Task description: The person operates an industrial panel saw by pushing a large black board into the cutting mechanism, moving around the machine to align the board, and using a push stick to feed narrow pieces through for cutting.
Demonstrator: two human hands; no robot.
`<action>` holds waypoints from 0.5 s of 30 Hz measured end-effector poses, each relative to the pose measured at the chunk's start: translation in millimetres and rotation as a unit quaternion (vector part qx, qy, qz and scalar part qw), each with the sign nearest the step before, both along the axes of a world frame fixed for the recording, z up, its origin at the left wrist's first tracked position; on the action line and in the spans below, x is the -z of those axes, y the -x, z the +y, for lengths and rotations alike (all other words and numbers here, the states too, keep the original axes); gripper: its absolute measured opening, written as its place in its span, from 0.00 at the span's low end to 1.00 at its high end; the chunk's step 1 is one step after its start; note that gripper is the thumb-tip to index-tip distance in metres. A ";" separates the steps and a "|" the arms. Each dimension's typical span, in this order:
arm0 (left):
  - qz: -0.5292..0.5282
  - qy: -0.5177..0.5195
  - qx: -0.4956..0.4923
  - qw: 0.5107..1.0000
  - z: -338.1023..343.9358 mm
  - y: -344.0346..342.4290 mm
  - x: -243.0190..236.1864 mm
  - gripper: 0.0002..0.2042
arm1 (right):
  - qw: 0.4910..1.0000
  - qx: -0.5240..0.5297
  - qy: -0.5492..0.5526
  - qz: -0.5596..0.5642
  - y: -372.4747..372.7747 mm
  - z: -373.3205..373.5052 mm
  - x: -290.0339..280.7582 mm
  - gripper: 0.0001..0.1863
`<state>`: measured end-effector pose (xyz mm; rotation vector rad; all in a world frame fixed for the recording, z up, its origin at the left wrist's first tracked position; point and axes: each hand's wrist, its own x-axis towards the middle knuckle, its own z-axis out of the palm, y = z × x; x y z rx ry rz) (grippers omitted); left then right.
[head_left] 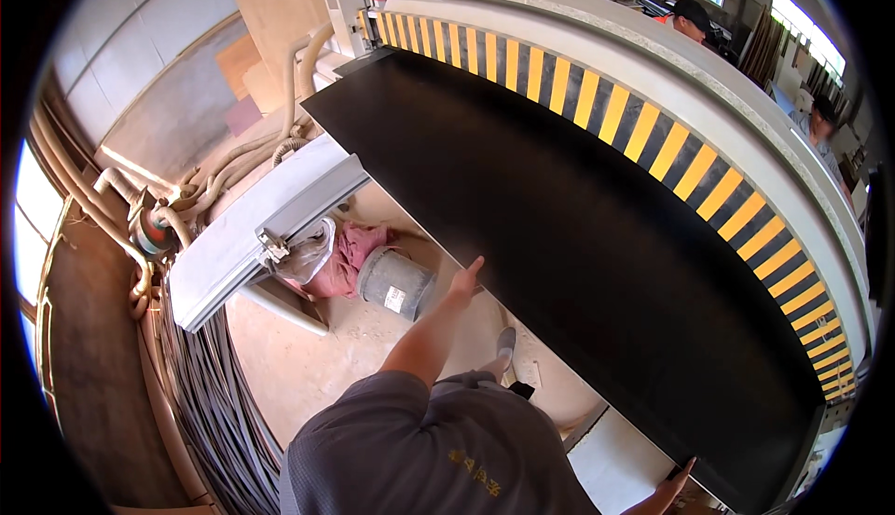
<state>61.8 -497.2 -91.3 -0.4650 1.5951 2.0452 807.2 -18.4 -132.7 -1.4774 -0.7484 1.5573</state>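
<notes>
A long black board (578, 263) lies flat in front of the machine, its far edge against a yellow-and-black striped strip (587, 97). Its near edge runs slantwise past my body, from far left to near right. My left hand (463, 280) is closed on that edge around the middle, thumb on top and the other fingers hidden below. Farther along, toward the near right end, my right hand (673, 489) grips the same edge, with its thumb showing on the top face and the rest mostly out of sight.
A pale machine beam (653, 35) arches behind the stripes. Left of me juts a grey side arm (270, 226) with a metal rail. Below stand a grey bucket (396, 282) and pink cloth (345, 263). Dark strips (219, 394) lie on the left. Two people (690, 21) are beyond the machine.
</notes>
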 end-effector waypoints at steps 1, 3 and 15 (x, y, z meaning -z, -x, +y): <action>0.000 0.000 -0.001 1.000 -1.0 -0.2 -0.6 0.25 | 1.000 0.002 0.001 -0.003 -0.2 2.3 1.5 0.55; 0.001 -0.004 0.003 1.000 -1.9 -1.1 -1.7 0.25 | 1.000 -0.011 0.013 0.005 -3.1 5.7 3.8 0.55; -0.018 -0.014 0.014 1.000 -7.7 -2.5 -5.0 0.24 | 1.000 0.003 0.025 -0.014 16.6 -9.6 -7.6 0.54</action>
